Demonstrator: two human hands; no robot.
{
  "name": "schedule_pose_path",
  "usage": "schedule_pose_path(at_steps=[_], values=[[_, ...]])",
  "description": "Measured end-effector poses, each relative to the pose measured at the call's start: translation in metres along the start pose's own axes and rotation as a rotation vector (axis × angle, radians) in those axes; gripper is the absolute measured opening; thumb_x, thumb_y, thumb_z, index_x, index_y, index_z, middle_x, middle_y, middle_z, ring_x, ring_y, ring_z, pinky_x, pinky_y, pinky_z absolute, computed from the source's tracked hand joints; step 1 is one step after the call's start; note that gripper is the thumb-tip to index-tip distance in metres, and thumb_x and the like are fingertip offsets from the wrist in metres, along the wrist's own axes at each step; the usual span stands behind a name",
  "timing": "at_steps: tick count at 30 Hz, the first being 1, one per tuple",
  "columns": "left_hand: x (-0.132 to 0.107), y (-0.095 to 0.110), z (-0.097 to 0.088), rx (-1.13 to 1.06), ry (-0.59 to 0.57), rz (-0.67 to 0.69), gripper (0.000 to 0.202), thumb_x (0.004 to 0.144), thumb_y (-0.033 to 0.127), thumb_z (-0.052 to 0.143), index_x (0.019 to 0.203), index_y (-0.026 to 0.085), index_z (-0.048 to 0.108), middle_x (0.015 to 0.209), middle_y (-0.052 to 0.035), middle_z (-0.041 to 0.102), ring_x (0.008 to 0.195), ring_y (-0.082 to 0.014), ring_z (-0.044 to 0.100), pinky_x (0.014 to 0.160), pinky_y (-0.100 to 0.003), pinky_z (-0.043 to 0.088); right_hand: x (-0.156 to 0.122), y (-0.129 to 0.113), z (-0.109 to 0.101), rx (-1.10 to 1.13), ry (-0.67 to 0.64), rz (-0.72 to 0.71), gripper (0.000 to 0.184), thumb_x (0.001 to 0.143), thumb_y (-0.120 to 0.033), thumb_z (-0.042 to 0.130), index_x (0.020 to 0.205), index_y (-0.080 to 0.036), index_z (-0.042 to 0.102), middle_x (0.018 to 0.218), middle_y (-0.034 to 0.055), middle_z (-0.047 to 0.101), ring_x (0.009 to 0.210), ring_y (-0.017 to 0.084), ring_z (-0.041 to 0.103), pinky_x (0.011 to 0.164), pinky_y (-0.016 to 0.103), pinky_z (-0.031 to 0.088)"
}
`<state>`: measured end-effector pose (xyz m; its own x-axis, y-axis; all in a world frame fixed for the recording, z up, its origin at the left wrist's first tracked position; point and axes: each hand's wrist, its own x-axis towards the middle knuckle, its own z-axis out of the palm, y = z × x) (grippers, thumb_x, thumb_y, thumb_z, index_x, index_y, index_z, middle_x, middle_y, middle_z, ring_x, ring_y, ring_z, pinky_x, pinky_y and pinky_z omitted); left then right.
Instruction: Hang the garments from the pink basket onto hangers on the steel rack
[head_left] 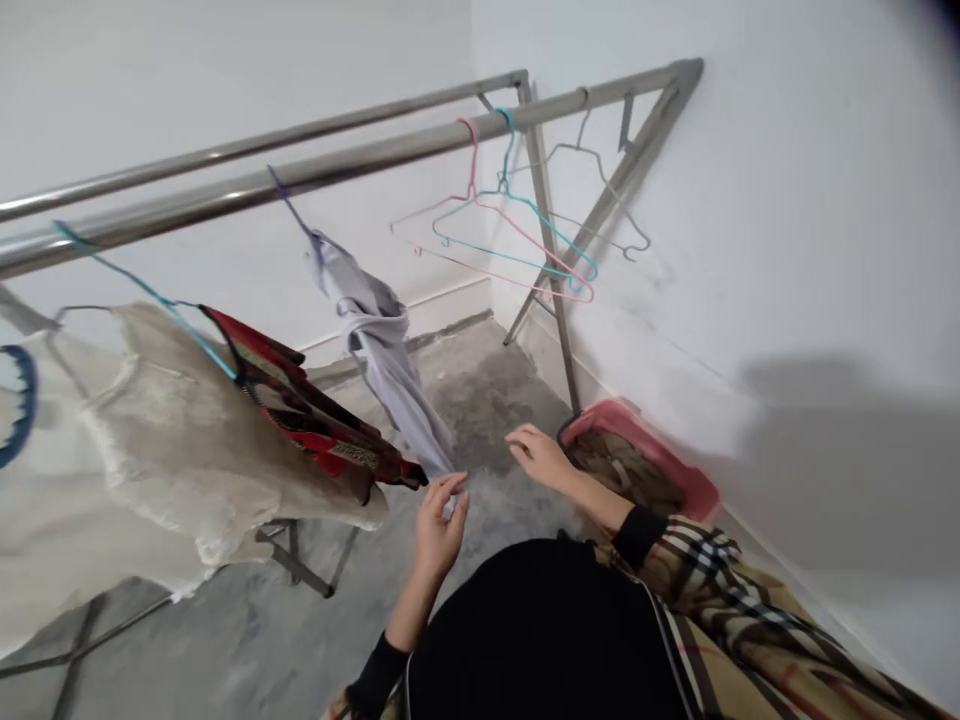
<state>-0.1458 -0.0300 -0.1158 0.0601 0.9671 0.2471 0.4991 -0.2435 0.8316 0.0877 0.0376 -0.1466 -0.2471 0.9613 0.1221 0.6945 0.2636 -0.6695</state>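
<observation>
My left hand [441,525] is raised in front of my body, fingers bent and thumb apart, with nothing visible in it. Its fingertips are close to the lower end of a pale lavender garment [382,345], which hangs from a purple hanger [292,205]; I cannot tell if they touch. Just left of that hand is the tip of a red and black patterned garment [315,420] on a blue hanger [161,300]. My right hand [541,457] hovers over the floor, loosely curved and holding nothing, near a pink basket [694,480] with brownish cloth [626,470] inside.
A metal drying rack [360,160] with two rails runs across the view. Pink [495,270], turquoise [547,205] and grey [600,155] hangers without clothes hang at its right end. Cream garments [187,420] hang at left. White walls [787,250] meet a grey concrete floor [480,400].
</observation>
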Motion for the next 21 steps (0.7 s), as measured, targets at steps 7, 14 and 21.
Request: schedule_pose_path(at_steps=[7,14,21], values=[[-0.005,-0.017,0.046,0.002,-0.224,-0.094,0.030,0.086,0.038,0.057,0.107,0.020,0.069,0.101,-0.0097,0.071,0.087,-0.0186,0.067,0.083,-0.035,0.054,-0.133,0.122,0.026,-0.147,-0.234,0.588,0.029,0.088,-0.015,0.049,0.108,-0.011,0.069,0.110,0.0138,0.065,0.105,0.020,0.060,0.094,0.028,0.042],[-0.002,-0.006,0.100,-0.076,-0.494,-0.214,0.032,0.085,0.042,0.058,0.103,0.019,0.070,0.099,-0.0096,0.073,0.086,-0.0191,0.068,0.080,-0.032,0.055,-0.198,0.182,0.025,-0.123,-0.292,0.891,0.031,0.093,-0.021,0.044,0.110,-0.016,0.069,0.107,0.0129,0.067,0.106,0.021,0.061,0.091,0.027,0.043],[0.014,0.006,0.145,-0.033,-0.536,-0.327,0.031,0.082,0.042,0.061,0.101,0.019,0.071,0.098,-0.0090,0.074,0.088,-0.0196,0.069,0.083,-0.032,0.055,-0.195,0.256,0.029,-0.064,-0.348,1.019,0.028,0.094,-0.032,0.051,0.111,-0.014,0.064,0.114,0.0101,0.065,0.108,0.020,0.060,0.097,0.039,0.045]])
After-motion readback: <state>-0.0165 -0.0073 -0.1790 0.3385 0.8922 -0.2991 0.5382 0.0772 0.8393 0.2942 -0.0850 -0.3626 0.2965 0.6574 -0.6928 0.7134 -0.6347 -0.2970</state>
